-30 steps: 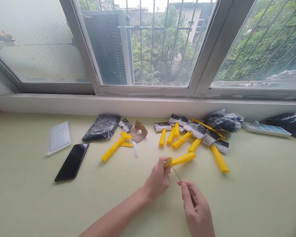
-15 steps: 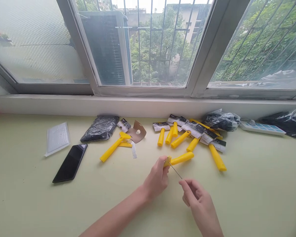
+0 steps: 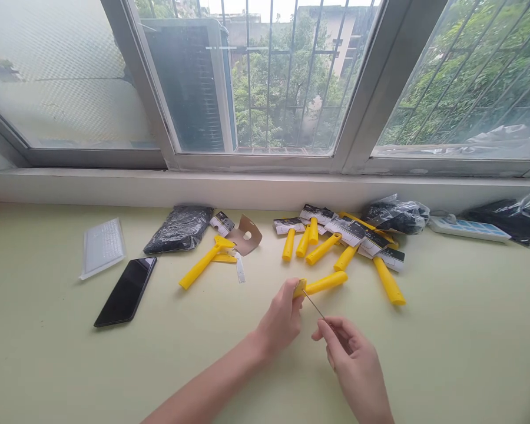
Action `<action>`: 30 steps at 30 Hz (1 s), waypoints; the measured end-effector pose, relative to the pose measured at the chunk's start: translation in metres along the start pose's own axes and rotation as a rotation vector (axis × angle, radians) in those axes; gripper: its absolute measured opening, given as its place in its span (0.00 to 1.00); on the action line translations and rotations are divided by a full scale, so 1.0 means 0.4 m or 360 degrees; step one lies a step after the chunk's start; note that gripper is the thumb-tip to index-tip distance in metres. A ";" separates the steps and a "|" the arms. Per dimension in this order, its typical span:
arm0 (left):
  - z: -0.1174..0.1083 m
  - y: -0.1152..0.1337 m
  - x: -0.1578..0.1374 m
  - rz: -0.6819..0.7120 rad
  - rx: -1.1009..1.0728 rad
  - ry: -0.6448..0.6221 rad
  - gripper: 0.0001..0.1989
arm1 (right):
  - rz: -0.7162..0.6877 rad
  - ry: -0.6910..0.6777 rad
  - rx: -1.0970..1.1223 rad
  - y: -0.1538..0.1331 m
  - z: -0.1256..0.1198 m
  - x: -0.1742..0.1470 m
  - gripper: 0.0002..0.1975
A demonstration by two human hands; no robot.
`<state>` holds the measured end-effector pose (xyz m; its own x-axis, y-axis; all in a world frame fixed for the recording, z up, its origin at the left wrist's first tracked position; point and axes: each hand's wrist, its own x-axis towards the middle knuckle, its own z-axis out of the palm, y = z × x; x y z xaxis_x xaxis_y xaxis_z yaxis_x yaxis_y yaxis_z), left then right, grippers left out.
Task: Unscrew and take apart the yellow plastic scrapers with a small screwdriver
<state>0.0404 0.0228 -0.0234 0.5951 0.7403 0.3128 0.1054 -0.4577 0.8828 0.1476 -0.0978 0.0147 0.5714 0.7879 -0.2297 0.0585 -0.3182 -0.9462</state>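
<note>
pale green-yellow tabletop (image 3: 463,335) runs up to a white ledge (image 3: 203,188) under barred windows (image 3: 287,88), and we work near its middle; since half a second ago our right hand (image 3: 353,359) has shifted its fingers round the thin metal tool (image 3: 314,305), so that a fingertip now pokes out to the left of the shaft, while our left hand (image 3: 279,318) and the yellow scraper (image 3: 327,283) have hardly moved; we take this as a fresh grip for turning the tool, and since its tip has stayed at the scraper's head (image 3: 299,288), the work seems to be mid-turn rather than finished; our left thumb and fingers pinch that head from its left side, and our right thumb and fingers pinch the tool, whose handle end is mostly hidden in the palm; the scraper lies in front of us, its head tilted up and its smooth, plain handle slanting away to the right, just short of the carded scrapers (image 3: 345,231); we cannot tell whether that handle touches the table, and any screw under the tip is too small to make out; another yellow scraper (image 3: 198,268) lies well apart on the left, near a small pale strip (image 3: 241,269).
</note>
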 end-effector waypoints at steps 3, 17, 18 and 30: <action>0.000 0.004 0.000 -0.0016 -0.0003 0.0001 0.11 | -0.0026 0.0130 -0.0023 -0.004 0.004 0.001 0.26; 0.000 0.000 -0.001 0.0018 0.0015 -0.0013 0.11 | -0.0074 0.0151 -0.0099 -0.008 0.005 0.000 0.21; 0.001 0.000 -0.001 0.0030 0.0011 -0.0017 0.11 | -0.0058 0.0140 -0.0079 -0.010 0.006 0.001 0.22; 0.002 0.000 0.002 0.0017 -0.0008 -0.0004 0.13 | 0.0005 -0.0087 0.0008 -0.016 0.000 0.007 0.21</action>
<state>0.0413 0.0229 -0.0236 0.5980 0.7343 0.3213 0.0949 -0.4629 0.8813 0.1489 -0.0938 0.0202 0.5260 0.8146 -0.2444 0.0529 -0.3181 -0.9466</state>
